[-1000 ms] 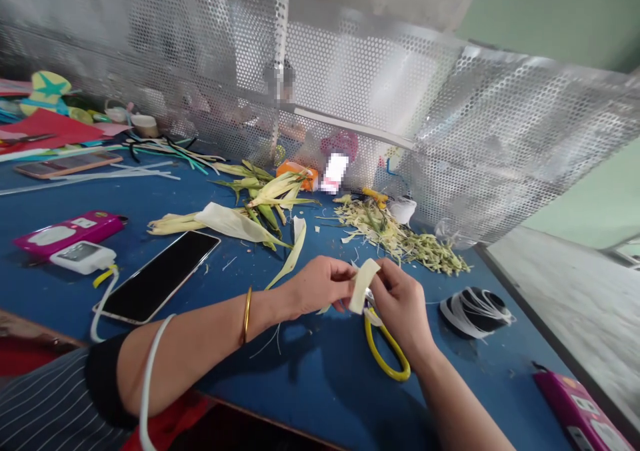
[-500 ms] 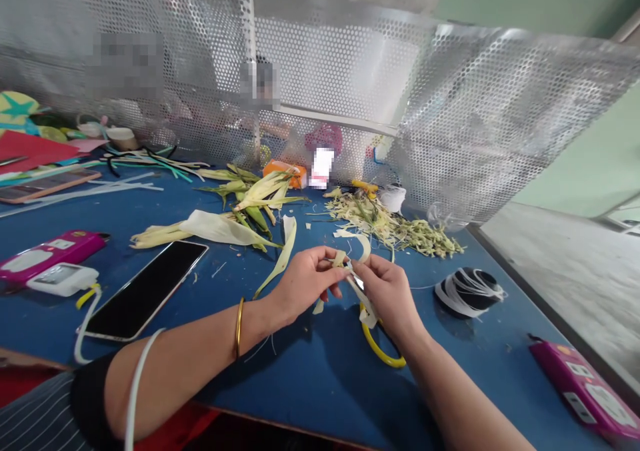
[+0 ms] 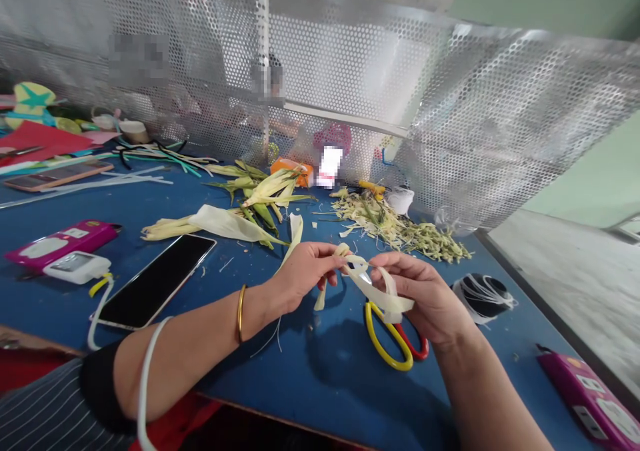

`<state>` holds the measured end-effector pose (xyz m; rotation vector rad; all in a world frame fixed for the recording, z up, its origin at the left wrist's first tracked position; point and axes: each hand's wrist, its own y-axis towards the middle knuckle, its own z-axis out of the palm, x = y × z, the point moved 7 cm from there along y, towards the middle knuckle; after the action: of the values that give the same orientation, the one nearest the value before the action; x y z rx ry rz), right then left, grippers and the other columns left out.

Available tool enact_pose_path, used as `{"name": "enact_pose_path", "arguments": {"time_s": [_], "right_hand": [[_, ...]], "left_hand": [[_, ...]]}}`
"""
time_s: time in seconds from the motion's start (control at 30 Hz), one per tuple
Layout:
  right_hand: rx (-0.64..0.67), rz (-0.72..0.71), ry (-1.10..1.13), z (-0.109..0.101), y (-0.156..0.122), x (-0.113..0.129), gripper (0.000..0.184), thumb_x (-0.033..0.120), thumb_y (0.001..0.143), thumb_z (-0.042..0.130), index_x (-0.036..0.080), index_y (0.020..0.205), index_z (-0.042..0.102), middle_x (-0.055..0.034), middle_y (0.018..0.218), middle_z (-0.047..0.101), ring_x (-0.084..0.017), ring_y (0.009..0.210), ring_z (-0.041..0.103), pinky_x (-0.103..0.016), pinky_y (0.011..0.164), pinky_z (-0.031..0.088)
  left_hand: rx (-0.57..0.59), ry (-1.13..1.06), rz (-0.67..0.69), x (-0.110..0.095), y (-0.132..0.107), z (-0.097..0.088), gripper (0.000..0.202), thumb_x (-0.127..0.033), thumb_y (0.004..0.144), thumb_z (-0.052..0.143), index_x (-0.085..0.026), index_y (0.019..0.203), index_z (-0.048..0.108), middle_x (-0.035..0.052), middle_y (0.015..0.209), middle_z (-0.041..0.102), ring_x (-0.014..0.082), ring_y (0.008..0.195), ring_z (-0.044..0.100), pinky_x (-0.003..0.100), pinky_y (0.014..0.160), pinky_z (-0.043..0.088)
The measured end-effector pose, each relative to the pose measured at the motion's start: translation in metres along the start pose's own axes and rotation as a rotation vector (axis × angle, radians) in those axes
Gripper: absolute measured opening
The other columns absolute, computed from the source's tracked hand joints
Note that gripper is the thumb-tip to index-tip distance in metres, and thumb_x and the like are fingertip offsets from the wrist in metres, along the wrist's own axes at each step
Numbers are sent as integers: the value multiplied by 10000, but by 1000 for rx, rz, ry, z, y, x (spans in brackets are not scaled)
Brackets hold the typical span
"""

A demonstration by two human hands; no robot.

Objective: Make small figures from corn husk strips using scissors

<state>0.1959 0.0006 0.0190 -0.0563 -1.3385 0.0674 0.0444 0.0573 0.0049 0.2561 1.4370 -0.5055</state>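
Observation:
Both hands hold one pale corn-husk strip (image 3: 373, 284) above the blue table (image 3: 325, 378). My left hand (image 3: 305, 274) pinches its left end, with a short tail hanging down. My right hand (image 3: 425, 298) is closed on its right part, where the strip loops across the fingers. Yellow and red scissors (image 3: 395, 348) lie on the table just under my right hand.
Corn husks and leaves (image 3: 250, 204) lie behind the hands, with a heap of husk shreds (image 3: 400, 231) to the right. A black phone (image 3: 157, 279), pink device (image 3: 63, 238) and white device (image 3: 77, 266) sit left. A spool (image 3: 483, 296) and another pink device (image 3: 593, 401) sit right. Perforated metal screen (image 3: 450, 111) behind.
The hands have drawn apart, and the husk strip now stretches between them as a loop. My right hand turned palm up and moved right, uncovering the scissors' red handle.

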Motion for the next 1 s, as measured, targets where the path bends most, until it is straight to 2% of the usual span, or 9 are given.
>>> {"name": "enact_pose_path", "arguments": {"time_s": [0.07, 0.2, 0.37, 0.5, 0.63, 0.77, 0.83, 0.93, 1.0], "right_hand": [[-51, -65, -10, -4, 2, 1, 250, 319, 610, 842, 191, 795, 732, -10, 653, 663, -123, 533, 543, -235, 488, 420], [-194, -264, -54, -17, 5, 7, 178, 356, 707, 797, 196, 728, 722, 15, 586, 574, -100, 529, 463, -229, 497, 384], [-362, -509, -20, -27, -2, 20, 134, 332, 764, 760, 218, 701, 728, -20, 806, 655, -124, 674, 537, -261, 644, 460], [-381, -604, 63, -22, -8, 27, 119, 323, 787, 743, 221, 727, 730, -24, 854, 670, -174, 824, 629, -318, 759, 506], [-398, -551, 121, -21, -8, 25, 127, 349, 798, 730, 222, 805, 726, -7, 803, 652, -162, 779, 643, -353, 816, 521], [-430, -500, 140, -26, -8, 23, 179, 362, 817, 703, 206, 903, 727, -7, 760, 637, -141, 746, 622, -300, 760, 511], [-425, -476, 105, -27, -7, 22, 196, 360, 820, 699, 197, 926, 716, 5, 728, 614, -120, 689, 586, -266, 699, 493], [-315, -363, -95, -18, -3, 16, 195, 353, 835, 684, 203, 959, 670, 34, 667, 579, -91, 570, 497, -226, 580, 426], [-202, -271, -267, -6, 0, 8, 175, 371, 861, 650, 202, 907, 637, 45, 624, 551, -84, 521, 443, -218, 523, 372]], "left_hand": [[17, 16, 1, -1, 0, 1, 187, -299, 727, 700, -137, 816, 726, -10, 600, 590, 68, 481, 481, 198, 428, 314], [39, 53, -11, -1, -1, 2, 164, -255, 739, 678, -135, 838, 728, -27, 552, 558, 68, 471, 461, 196, 425, 306], [48, 103, -15, -1, -1, 3, 117, -227, 765, 647, -141, 804, 716, -36, 520, 540, 68, 473, 460, 192, 431, 292], [68, 153, -8, -1, -2, 6, 95, -225, 774, 644, -149, 759, 700, -45, 500, 526, 62, 460, 440, 193, 436, 284], [94, 167, -14, 0, -3, 8, 100, -231, 781, 640, -151, 742, 686, -49, 497, 518, 58, 458, 434, 192, 446, 289], [94, 176, -3, 0, -3, 8, 106, -233, 781, 634, -146, 731, 667, -44, 505, 520, 62, 462, 437, 195, 438, 275], [96, 173, 3, 0, -3, 8, 104, -242, 776, 644, -140, 782, 664, -37, 540, 547, 64, 469, 448, 195, 431, 268], [66, 153, -11, 2, -2, 7, 172, -235, 762, 672, -142, 902, 632, -42, 583, 583, 62, 460, 460, 190, 423, 268], [48, 145, -21, 3, -1, 5, 197, -225, 765, 677, -151, 931, 601, -54, 570, 582, 59, 442, 460, 186, 426, 286]]}}
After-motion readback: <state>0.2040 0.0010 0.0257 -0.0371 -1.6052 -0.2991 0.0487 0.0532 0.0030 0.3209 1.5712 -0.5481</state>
